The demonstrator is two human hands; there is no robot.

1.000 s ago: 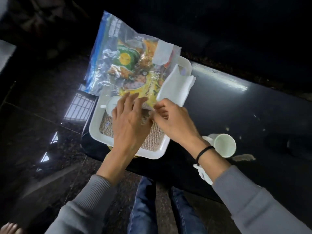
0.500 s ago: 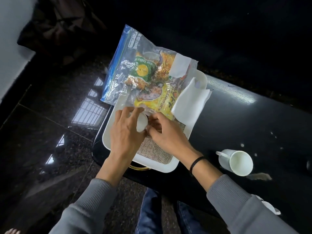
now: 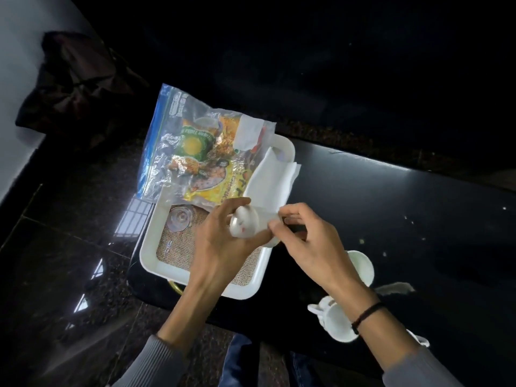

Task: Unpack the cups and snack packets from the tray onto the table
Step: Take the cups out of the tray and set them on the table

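Observation:
A white tray (image 3: 147, 247) with a burlap mat lies at the left end of the black table (image 3: 391, 219). A clear zip bag (image 3: 195, 146) with several snack packets leans over the tray's far edge. Beside it rests a folded white napkin (image 3: 275, 177). My left hand (image 3: 223, 247) holds a small white cup (image 3: 245, 224) on its side above the tray's right half. My right hand (image 3: 310, 241) pinches the cup's right side. Two white cups are on the table: one (image 3: 361, 265) behind my right wrist, one (image 3: 335, 322) by the near edge.
A clear round glass piece (image 3: 180, 219) lies on the mat at the tray's far left. A torn white scrap (image 3: 396, 287) and crumbs dot the table to the right. Dark glossy floor lies left of the table, my knees below it.
The white cup has come up off the mat and moved right between both hands. The clear round piece it covered now shows on the tray.

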